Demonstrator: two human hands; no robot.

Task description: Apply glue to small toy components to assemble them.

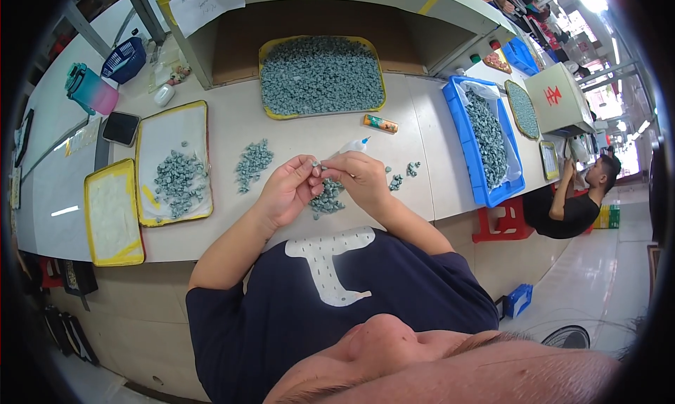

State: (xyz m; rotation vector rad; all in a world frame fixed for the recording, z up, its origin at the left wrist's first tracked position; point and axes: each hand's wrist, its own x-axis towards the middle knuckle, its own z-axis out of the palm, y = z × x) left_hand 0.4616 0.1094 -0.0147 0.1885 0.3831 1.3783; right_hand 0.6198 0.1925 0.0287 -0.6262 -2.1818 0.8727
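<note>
My left hand and my right hand meet above the table, fingertips pinched together. Between them is a small grey-green piece, too small to make out its exact shape. Below the hands lies a loose pile of similar grey-green pieces, partly covered by my fingers. Just beyond my right hand rests a white squeeze bottle with a blue tip, its lower part hidden. Another pile lies left of my left hand. A few small clusters sit to the right of my right hand.
A yellow-rimmed tray full of pieces stands at the back, near an orange cylinder. Yellow-edged trays and a phone lie left. At right are a blue crate and a seated person.
</note>
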